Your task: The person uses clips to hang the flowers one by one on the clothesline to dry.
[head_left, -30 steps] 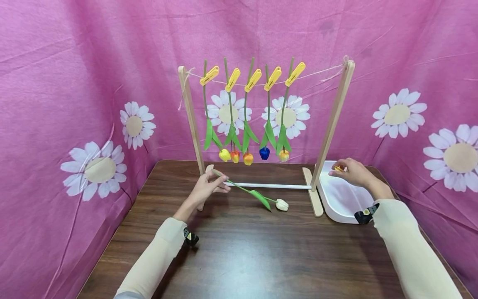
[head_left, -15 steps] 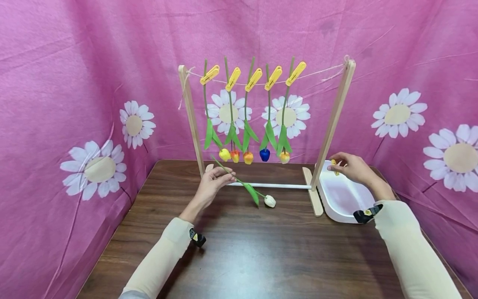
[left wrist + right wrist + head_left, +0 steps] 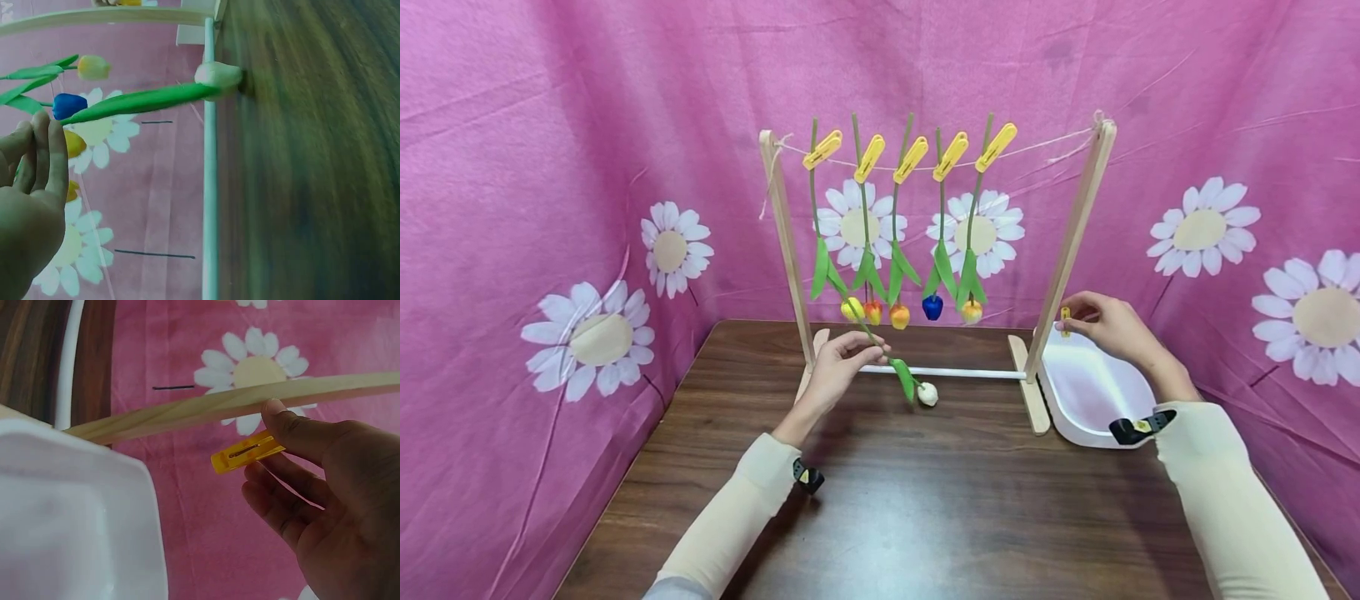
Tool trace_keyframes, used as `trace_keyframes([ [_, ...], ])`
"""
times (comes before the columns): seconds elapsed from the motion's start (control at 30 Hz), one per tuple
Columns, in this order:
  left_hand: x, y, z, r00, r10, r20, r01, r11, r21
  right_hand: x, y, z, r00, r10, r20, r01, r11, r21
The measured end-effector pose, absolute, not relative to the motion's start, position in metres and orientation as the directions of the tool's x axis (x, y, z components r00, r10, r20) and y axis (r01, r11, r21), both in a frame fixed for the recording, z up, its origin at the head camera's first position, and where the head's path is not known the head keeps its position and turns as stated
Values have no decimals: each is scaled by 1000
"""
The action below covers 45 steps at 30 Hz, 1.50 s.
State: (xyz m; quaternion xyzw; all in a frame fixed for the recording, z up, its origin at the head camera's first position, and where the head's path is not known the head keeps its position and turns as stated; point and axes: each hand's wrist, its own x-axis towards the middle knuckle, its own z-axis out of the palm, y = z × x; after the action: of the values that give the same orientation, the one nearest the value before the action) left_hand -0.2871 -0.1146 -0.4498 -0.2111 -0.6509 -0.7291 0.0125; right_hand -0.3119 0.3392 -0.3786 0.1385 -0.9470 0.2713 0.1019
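My left hand (image 3: 837, 371) pinches the stem of a white artificial tulip (image 3: 928, 394) low in front of the rack. The tulip tilts, its flower down to the right and its stem end up to the left. In the left wrist view the fingertips grip the stem just above the green leaf (image 3: 140, 102). At the right, my right hand (image 3: 1105, 327) holds a yellow clothespin (image 3: 247, 453) between thumb and fingers, above the white tray (image 3: 1078, 433). Several tulips, among them a blue tulip (image 3: 932, 307), hang head down from the string (image 3: 1030, 150), each under a yellow clothespin.
A wooden rack carries the string between its left post (image 3: 787, 242) and right post (image 3: 1070, 242). A white bar (image 3: 955, 372) joins the posts low down. Brown table (image 3: 880, 500) lies in front; a pink flowered cloth (image 3: 925, 58) hangs behind and at both sides.
My left hand has moved right and slightly up, and the white tulip has swung steeper, its flower shifting left. My right hand has lifted the clothespin a little up from the tray.
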Motion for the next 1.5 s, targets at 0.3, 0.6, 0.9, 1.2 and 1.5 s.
trace_keyframes([
  [0.3, -285, -99, -430, -890, 235, 392, 381, -92, 920, -299, 330, -352, -912, -99, 398, -312, 798, -515],
  [0.6, -284, -76, -402, -844, 275, 461, 416, -207, 886, -286, 318, -319, -881, -28, 472, -330, 751, -572],
  [0.9, -286, -49, -374, -823, 285, 491, 463, -165, 871, -271, 303, -295, -841, 15, 541, -388, 679, -623],
  [1.2, -294, -22, -344, -784, 297, 546, 560, -44, 828, -270, 290, -278, -791, 25, 611, -502, 545, -671],
  [1.5, -304, 2, -323, -806, 280, 522, 556, 54, 830, -276, 275, -270, -768, 7, 641, -551, 504, -665],
])
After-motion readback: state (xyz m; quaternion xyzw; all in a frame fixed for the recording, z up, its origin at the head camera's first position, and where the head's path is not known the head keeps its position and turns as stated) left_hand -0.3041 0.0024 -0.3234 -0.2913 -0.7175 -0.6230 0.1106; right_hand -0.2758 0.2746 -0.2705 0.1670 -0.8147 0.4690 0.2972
